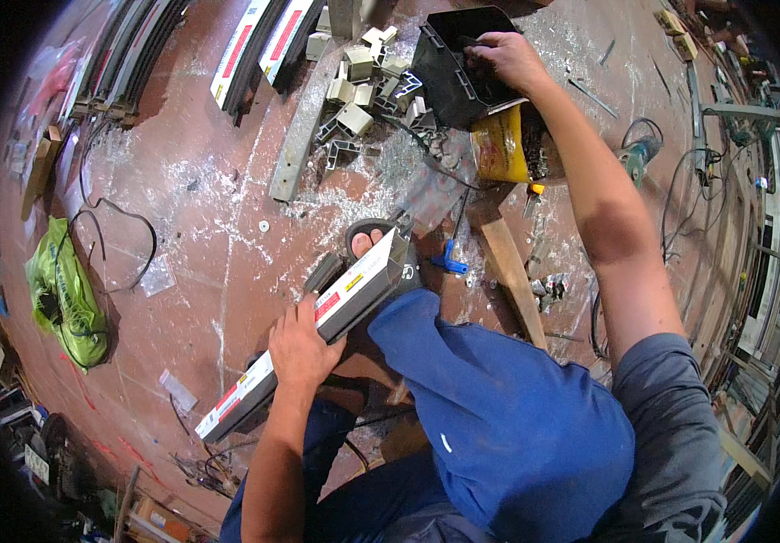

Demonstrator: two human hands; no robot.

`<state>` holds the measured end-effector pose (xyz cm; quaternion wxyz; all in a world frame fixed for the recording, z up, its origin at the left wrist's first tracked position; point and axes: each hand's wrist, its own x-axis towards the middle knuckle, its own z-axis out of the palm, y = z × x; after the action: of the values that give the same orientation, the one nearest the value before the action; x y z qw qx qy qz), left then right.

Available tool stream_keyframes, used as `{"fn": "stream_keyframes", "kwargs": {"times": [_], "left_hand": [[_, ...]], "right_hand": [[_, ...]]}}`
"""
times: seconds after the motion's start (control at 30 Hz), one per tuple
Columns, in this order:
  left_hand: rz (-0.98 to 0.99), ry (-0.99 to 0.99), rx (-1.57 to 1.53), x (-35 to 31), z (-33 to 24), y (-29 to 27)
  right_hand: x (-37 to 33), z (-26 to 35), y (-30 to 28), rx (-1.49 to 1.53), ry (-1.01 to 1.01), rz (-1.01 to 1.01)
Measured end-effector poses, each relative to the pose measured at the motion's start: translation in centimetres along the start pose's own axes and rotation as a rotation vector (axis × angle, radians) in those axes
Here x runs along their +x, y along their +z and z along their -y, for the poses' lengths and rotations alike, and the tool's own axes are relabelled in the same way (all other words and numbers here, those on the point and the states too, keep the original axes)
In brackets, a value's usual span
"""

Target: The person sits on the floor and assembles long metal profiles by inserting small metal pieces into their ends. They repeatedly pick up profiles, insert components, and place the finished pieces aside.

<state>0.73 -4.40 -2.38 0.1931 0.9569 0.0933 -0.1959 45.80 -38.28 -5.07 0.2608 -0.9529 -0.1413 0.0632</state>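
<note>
My left hand (303,351) is closed around a long dark frame profile (370,288) with white film and red labels on its upper face. The profile lies slantwise across my lap side, its far cut end near my sandalled foot (365,242). My right arm stretches far forward, and my right hand (506,61) dips into a black open bin (449,100). Its fingers are bent and pinched together at the bin's inside; whatever they hold is hidden. Cut profile offcuts (354,119) lie heaped left of the bin, and a yellow bag (501,149) is just below it.
Bundled dark profiles (132,59) lie at the far left, beside two labelled ones (267,45). A blue-handled tool (449,260) and a wooden strip (509,271) lie near my foot. A green bag (68,299) is leftward; a corded power tool (636,158) lies right. Metal shavings cover the floor.
</note>
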Motion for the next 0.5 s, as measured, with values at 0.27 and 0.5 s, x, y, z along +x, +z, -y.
{"fn": "stream_keyframes", "kwargs": {"times": [0.27, 0.5], "left_hand": [[0.014, -0.012, -0.018, -0.1, 0.2, 0.0], [0.005, -0.004, -0.042, 0.0, 0.3, -0.1]], "right_hand": [[-2.0, 2.0, -2.1, 1.087, 0.267, 0.122], [-2.5, 3.1, -2.6, 1.084, 0.261, 0.101]]}}
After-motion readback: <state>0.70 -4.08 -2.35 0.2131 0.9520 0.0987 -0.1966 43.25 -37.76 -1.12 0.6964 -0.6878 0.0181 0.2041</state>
